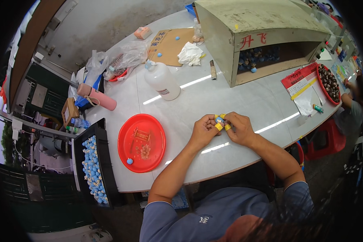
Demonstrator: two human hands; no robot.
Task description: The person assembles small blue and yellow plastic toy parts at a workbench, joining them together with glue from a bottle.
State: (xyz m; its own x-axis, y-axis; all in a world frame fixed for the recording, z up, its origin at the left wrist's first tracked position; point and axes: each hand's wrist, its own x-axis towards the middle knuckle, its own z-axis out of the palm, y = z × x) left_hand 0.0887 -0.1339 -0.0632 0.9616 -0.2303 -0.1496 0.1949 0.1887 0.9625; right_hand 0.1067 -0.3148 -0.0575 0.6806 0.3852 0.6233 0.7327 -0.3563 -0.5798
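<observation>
A small round blue piece [219,119] is pinched between the fingertips of both hands above the grey-white tabletop. My left hand [205,130] closes on it from the left, and my right hand [239,128] from the right. Yellow tape wraps several fingertips and partly hides the piece. To the left of my left arm is a round red tray [159,139] with a flower print. One blue ball-like piece [129,161] lies near its lower left rim. Many similar blue and cream pieces [93,169] fill a black bin [109,161] at the table's left edge.
A white plastic bottle [161,82] and a pink flask [97,97] stand behind the tray. At the back, an open-fronted metal box [217,40] holds dark blue pieces. Far right, a red bowl [321,86] of brown pieces sits near another person's arm [352,103].
</observation>
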